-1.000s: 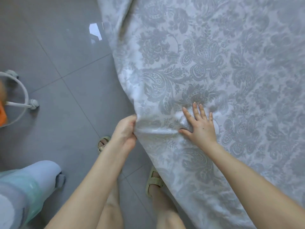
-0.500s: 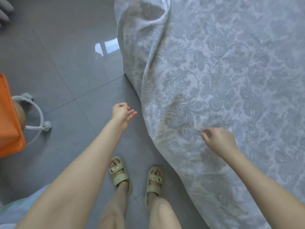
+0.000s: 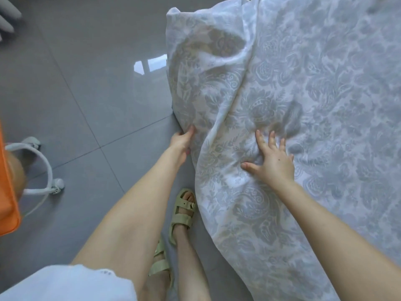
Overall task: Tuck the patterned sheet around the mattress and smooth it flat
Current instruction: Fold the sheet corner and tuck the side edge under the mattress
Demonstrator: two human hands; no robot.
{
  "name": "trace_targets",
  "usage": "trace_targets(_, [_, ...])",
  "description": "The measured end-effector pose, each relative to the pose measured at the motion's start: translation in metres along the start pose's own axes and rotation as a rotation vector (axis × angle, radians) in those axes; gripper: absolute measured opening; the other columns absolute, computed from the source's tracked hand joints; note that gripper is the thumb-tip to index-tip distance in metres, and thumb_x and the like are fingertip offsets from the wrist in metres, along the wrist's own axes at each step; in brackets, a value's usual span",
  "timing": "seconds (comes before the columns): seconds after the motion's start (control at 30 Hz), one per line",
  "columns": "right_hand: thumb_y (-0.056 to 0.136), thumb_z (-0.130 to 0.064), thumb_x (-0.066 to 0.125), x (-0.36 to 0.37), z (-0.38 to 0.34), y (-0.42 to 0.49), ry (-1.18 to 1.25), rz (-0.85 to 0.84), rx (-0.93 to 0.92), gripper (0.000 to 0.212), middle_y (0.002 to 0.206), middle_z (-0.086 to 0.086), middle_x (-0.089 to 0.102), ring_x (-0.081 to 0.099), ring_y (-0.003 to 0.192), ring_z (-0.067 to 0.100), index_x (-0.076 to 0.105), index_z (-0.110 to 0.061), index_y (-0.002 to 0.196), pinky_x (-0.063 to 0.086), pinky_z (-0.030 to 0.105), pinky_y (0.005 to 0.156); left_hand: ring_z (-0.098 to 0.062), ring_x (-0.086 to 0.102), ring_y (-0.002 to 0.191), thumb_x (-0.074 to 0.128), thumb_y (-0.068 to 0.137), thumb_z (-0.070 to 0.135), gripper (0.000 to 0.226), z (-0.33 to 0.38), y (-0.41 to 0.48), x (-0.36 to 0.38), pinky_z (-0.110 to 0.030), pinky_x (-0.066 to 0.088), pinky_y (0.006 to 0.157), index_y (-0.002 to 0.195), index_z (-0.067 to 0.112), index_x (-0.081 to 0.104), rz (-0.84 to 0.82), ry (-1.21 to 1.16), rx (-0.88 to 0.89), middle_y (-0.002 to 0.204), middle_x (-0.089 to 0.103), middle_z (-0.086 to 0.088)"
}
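Patterned sheet (image 3: pixel 314 105): location, please. (Supervisor)

From my remote feed off the head camera, it covers the bed across the whole right side of the view. Its near side hangs down to the grey tiled floor (image 3: pixel 86 101). Whatever lies under it is covered. (Operator)

Condition of the surface? (Supervisor)

Not flat. A raised fold runs from the far corner down towards the hands. The far corner is bunched and loose, and the cloth is rumpled just ahead of the right hand (image 3: pixel 274 164). (Operator)

State of that hand? (Supervisor)

Released. Its fingers (image 3: pixel 261 141) are straight and spread, palm down, pressing on top of the patterned sheet near the bed's edge. (Operator)

And the other? (Supervisor)

The left hand (image 3: pixel 181 142) grasps the hanging side of the cloth, low and close to the floor. The thumb lies on the outer face and the fingertips curl into the fabric. The two hands are apart, with the fold's lower end between them. (Operator)

Surroundings? (Supervisor)

I note pale green sandals (image 3: pixel 182 213) on the feet, the nearer one just beside the hanging hem. A white ring frame (image 3: pixel 50 170) on casters stands at the left, with an orange item (image 3: pixel 6 203) against it at the picture's edge. (Operator)
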State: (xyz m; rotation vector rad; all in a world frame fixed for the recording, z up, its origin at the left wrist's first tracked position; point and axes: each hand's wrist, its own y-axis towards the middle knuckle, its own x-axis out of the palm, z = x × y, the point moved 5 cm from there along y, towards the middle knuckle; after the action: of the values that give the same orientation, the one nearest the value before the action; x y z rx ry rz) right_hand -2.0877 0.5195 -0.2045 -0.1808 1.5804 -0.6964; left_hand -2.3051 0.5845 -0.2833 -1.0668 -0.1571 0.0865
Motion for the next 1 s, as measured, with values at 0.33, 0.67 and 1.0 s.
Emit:
trace_targets(0.33, [0.077, -0.067, 0.054, -0.007, -0.005, -0.003, 0.004, -0.074, -0.012, 0.097, 0.159, 0.009, -0.005, -0.007, 0.144, 0.037, -0.002, -0.035, 0.149, 0.013, 0.063, 0.111, -0.009, 0.052, 0.059, 0.064, 0.087, 0.019, 0.027, 0.077, -0.142, -0.105, -0.021, 0.042, 0.057, 0.065, 0.010, 0.053, 0.224, 0.053, 0.529, 0.059, 0.057, 0.003])
trace_targets(0.67, [0.090, -0.055, 0.046, -0.086, -0.025, 0.012, -0.028, -0.011, -0.002, 0.049, 0.127, 0.006, 0.060, 0.056, 0.113, 0.027, 0.056, -0.026, 0.128, 0.049, 0.034, 0.077, -0.015, 0.055, 0.078, 0.050, 0.096, 0.024, 0.023, 0.148, -0.073, -0.111, -0.026, 0.046, 0.073, 0.076, 0.017, 0.057, 0.250, 0.068, 0.275, 0.087, 0.058, -0.003])
trace_targets(1.0, [0.096, -0.040, 0.047, -0.220, -0.202, 0.125, 0.082, 0.431, -0.397, 0.041, 0.119, 0.008, 0.064, 0.056, 0.110, 0.031, 0.058, -0.013, 0.124, 0.041, 0.039, 0.086, -0.011, 0.034, 0.059, 0.043, 0.099, 0.033, 0.028, 0.207, 0.037, -0.098, -0.023, 0.028, 0.054, 0.073, 0.021, 0.044, 0.212, 0.123, 0.085, 0.070, 0.037, 0.000])
